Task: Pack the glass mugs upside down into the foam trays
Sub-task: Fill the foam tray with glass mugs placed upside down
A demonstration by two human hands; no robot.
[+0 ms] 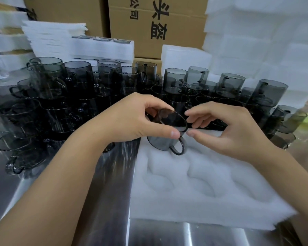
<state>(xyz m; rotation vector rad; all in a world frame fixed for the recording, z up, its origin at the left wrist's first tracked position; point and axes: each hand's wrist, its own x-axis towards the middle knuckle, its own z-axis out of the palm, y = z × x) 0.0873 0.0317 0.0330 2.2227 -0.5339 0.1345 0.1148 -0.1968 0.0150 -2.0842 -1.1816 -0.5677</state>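
Two hands meet over the far left corner of a white foam tray (220, 201), which lies on the near right part of the steel tabletop (105, 192). The left hand (132, 119) pinches a smoky glass mug (160, 141) by its rim, with the thumb on the near side and the fingers curled over the far side. The glass mug is tilted, its mouth up and turned toward the camera and its base low at the tray's far left pocket. Whether the base touches the foam is unclear. Its handle (178, 148) points toward the near right.

The right hand (229, 128) hovers just beside the rim with its fingers loosely curled and its thumb tip close to the left thumb. I cannot tell whether it touches or grips the glass.

Many more dark mugs (60, 103) stand stacked in rows along the far edge and left side of the tabletop, just beyond the tray. Behind them are cardboard boxes (149, 32) with printed characters, and piles of white foam sheets (256, 41) fill the far right corner
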